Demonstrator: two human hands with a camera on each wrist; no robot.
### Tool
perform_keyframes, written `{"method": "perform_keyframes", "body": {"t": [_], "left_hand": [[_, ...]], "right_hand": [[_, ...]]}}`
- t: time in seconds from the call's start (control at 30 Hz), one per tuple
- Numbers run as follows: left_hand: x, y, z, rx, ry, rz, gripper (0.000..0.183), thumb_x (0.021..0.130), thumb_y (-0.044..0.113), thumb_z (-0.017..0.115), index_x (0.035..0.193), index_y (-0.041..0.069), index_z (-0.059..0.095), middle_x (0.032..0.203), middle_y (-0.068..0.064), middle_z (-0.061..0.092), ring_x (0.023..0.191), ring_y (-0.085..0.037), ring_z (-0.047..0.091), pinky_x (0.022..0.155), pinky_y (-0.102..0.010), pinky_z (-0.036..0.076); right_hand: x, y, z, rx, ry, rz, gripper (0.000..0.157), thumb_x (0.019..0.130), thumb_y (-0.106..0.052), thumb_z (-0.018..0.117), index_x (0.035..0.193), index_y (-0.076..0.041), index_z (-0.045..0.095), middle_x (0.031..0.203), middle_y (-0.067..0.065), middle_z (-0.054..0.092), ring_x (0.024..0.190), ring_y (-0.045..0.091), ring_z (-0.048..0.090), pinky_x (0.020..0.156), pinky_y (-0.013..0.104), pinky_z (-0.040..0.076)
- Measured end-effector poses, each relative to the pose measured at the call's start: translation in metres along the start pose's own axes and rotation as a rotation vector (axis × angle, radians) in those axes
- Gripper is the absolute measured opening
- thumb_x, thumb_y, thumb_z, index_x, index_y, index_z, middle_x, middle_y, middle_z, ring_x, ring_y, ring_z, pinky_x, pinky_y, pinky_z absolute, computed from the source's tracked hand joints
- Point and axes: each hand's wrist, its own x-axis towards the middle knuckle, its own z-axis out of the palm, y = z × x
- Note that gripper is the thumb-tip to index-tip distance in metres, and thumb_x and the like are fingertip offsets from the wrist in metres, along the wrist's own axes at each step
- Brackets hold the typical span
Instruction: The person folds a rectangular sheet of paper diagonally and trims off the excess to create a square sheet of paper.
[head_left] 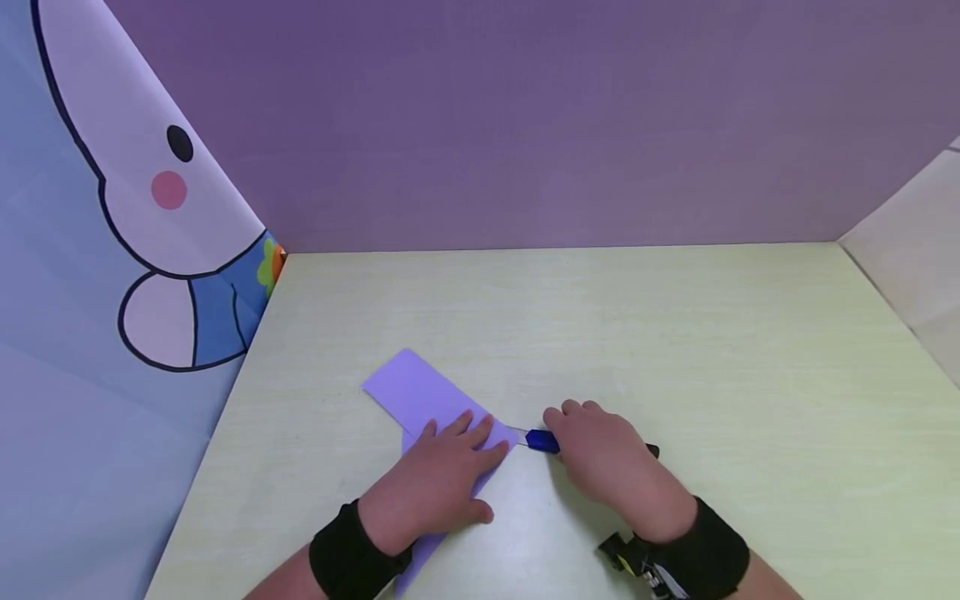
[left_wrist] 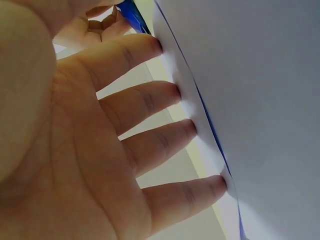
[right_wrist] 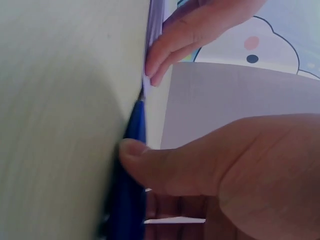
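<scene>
A purple sheet of paper (head_left: 411, 385), folded in overlapping layers, lies on the table. My left hand (head_left: 437, 477) presses on it with fingers spread, and in the left wrist view the fingertips (left_wrist: 187, 127) rest along the paper near an edge. To the right, my right hand (head_left: 606, 454) grips a blue utility knife (head_left: 542, 441) held low over the table. Its thin blade reaches the paper's pointed right corner, and the tip is hidden there. The thumb lies along the blue knife handle (right_wrist: 131, 200) in the right wrist view.
The pale wood-grain table (head_left: 712, 333) reaches back to a purple panel (head_left: 525, 125). At the left stands a blue panel (head_left: 67, 433) with a cartoon figure; a whitish panel (head_left: 918, 250) borders the right side. A black band with a small device (head_left: 637, 567) sits on the right wrist.
</scene>
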Motion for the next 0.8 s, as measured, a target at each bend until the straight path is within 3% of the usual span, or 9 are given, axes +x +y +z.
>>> {"method": "perform_keyframes", "body": {"t": [0.43,0.8], "left_hand": [[-0.0005,0.0022,0.0005,0.005,0.012,0.047,0.077,0.081,0.050,0.074,0.148,0.027,0.045,0.158,-0.005,0.032,0.146,-0.031,0.022,0.110,-0.063,0.026],[-0.0001,0.0025,-0.0018,0.002,-0.036,0.062,0.076,0.081,0.050,0.074,0.148,0.030,0.045,0.158,-0.002,0.030,0.147,-0.029,0.020,0.111,-0.062,0.025]], "right_hand": [[-0.0040,-0.0017,-0.0044,0.024,-0.032,0.019,0.022,0.086,-0.012,0.072,0.103,-0.011,0.059,0.090,0.005,0.057,0.082,0.023,0.054,0.064,0.039,0.052],[-0.0043,-0.0024,-0.0031,0.014,-0.008,0.008,0.022,0.085,-0.013,0.073,0.102,-0.010,0.059,0.088,0.005,0.057,0.080,0.023,0.054,0.063,0.038,0.051]]}}
